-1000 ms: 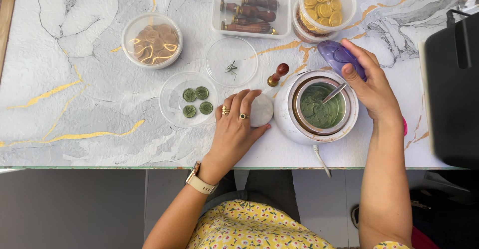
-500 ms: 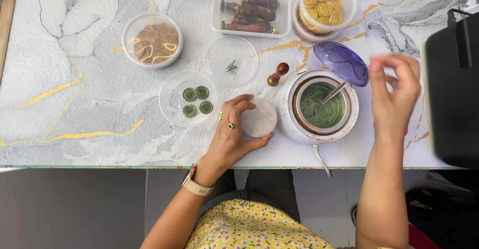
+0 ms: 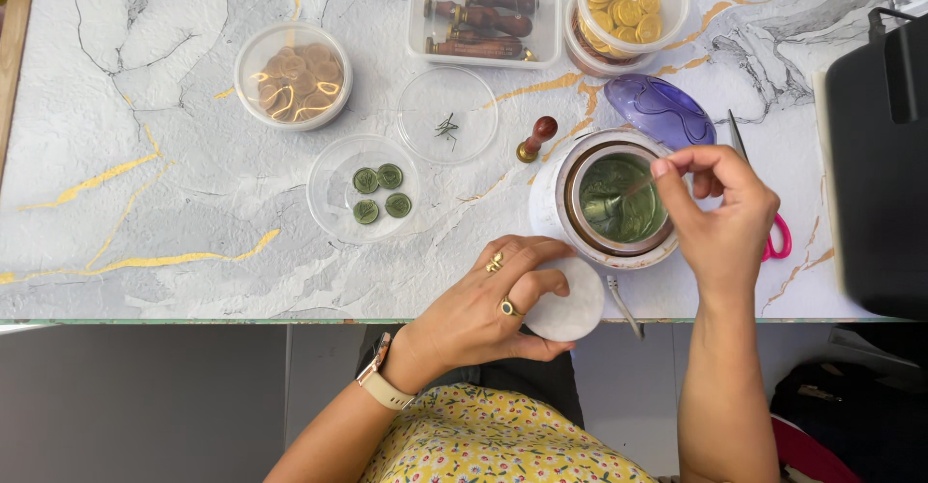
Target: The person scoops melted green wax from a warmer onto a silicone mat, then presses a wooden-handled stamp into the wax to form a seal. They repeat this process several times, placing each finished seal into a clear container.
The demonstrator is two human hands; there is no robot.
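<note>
a thin metal spoon in glossy green wax is pinched by the right hand, while a round white disc is gripped by the left hand on the marbled table.

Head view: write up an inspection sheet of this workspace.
Surface: white marble-look table with gold veins.
Job's things: warmer pot of green melted wax; spoon in it; white round disc.
Clutter: dish of green seals, tub of brown seals, tub of gold seals, stamp box, purple lid, scissors.
Hands: right hand holds spoon; left hand holds disc.
Cables: nothing seen.
Surroundings: black box at right.
</note>
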